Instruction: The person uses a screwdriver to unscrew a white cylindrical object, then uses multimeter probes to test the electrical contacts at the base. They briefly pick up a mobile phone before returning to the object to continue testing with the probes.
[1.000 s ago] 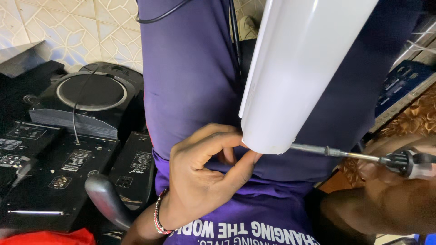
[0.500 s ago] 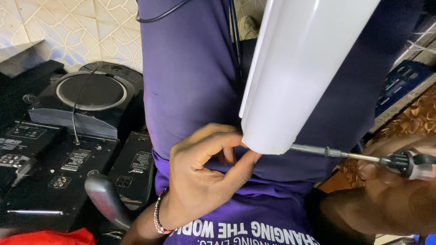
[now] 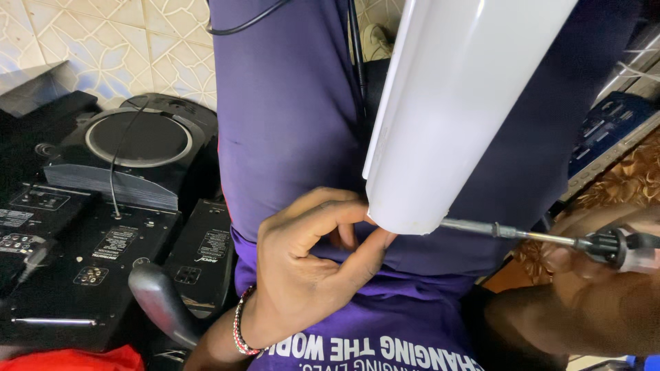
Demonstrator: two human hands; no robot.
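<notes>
Fingers [image 3: 357,237] of left hand [image 3: 309,268] pinch white casing [image 3: 454,110].

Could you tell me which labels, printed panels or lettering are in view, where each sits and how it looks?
Speaker label: on the black box at lower left, a small rectangle, white on black.
Second label: on the black box beside it, near the left hand, white on black.
Shirt lettering: bottom centre, white block letters on purple, upside down.
Blue panel: right edge, tilted, with small pale markings too small to tell.
</notes>
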